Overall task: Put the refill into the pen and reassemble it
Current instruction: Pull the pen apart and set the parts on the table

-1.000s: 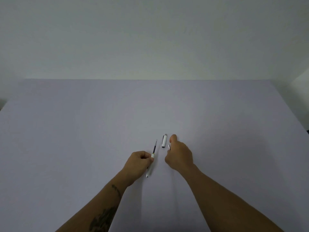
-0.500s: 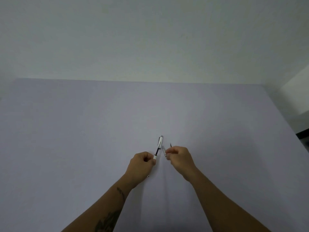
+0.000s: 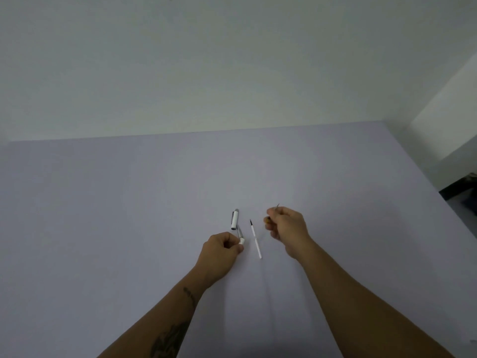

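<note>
A thin white refill (image 3: pixel 255 239) with a black tip lies on the lilac table (image 3: pixel 129 215) between my hands, touched by neither. A white pen cap (image 3: pixel 235 219) with a clip lies just beyond my left hand. My left hand (image 3: pixel 222 250) is closed around a white pen barrel (image 3: pixel 241 241), whose grey end points up toward the cap; most of the barrel is hidden in my fist. My right hand (image 3: pixel 286 226), to the right of the refill, pinches a small thin grey piece (image 3: pixel 277 205) that pokes out above the fingers. What that piece is cannot be made out.
The table runs back to a plain pale wall (image 3: pixel 232 73). Its right edge falls away to a dark floor area (image 3: pixel 462 192) at the far right.
My hands have drawn apart. The refill, earlier held up between them, now lies on the table. My right hand has moved right and slightly away with the thin piece. The camera view has tilted.
</note>
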`<move>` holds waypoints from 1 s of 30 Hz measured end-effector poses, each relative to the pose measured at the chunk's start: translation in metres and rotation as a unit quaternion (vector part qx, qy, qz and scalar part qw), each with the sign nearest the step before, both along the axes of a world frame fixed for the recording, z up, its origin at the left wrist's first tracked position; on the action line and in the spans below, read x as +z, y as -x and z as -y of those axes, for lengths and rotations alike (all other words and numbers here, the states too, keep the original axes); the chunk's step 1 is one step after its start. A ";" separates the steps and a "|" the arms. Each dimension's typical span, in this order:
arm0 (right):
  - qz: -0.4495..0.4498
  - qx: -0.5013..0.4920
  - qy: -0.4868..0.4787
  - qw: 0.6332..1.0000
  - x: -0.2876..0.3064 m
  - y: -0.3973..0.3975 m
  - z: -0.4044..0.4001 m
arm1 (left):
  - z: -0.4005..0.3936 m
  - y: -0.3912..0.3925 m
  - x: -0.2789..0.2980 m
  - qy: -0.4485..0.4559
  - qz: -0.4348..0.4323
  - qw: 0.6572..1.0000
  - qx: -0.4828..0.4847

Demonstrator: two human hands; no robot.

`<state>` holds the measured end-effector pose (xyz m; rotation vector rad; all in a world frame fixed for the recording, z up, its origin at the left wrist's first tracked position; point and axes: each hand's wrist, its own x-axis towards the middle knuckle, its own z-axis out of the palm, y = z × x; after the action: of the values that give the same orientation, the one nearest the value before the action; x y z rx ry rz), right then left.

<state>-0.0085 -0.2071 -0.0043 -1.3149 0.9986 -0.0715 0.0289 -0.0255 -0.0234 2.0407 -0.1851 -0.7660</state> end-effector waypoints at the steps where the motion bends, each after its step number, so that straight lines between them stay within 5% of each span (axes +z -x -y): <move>1: -0.010 0.007 0.024 1.000 -0.001 -0.002 0.007 | -0.001 0.000 -0.001 0.001 -0.006 1.000 0.011; 5: -0.077 0.109 0.124 0.983 -0.016 -0.004 0.021 | -0.004 -0.002 -0.003 -0.005 -0.034 0.998 0.044; 13: -0.151 0.268 0.363 0.879 -0.048 -0.007 0.011 | -0.005 -0.005 -0.002 -0.003 -0.055 0.996 0.069; 30: -0.141 0.307 0.407 0.849 -0.044 -0.001 -0.022 | -0.012 -0.004 -0.006 0.009 -0.085 0.993 0.076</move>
<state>-0.0075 -0.1847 -0.0486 -2.4433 0.7502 0.2206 0.0325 -0.0140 -0.0295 1.9360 0.0583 -0.8332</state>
